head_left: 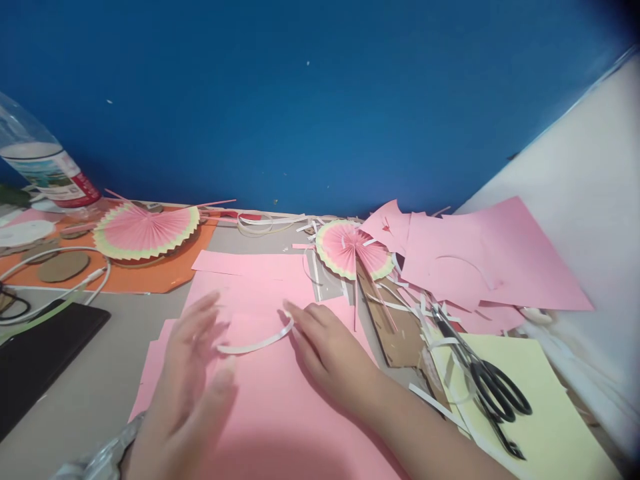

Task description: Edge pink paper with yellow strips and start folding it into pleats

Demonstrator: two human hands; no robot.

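My right hand [333,350] lies on the large pink paper sheet [280,413] on the grey bench [110,347], fingers flat and close together, one fingertip pinning the right end of the curved white paper strip [255,345]. My left hand [193,373], blurred, is spread wide beside the strip's left end, holding nothing. I'd press lightly with the sheet flat, so the curve isn't creased.

Grey flat tabletop [115,360]; bore stacked pink paper sheets [280,413] at centre; orange paper sheet [150,279] at far left; black flat rectangular slab [35,353] at near left; pale yellow paper sheet [555,420] and brown cardboard piece [400,337] at right; clear plastic bottle [45,167] in far-left corner.
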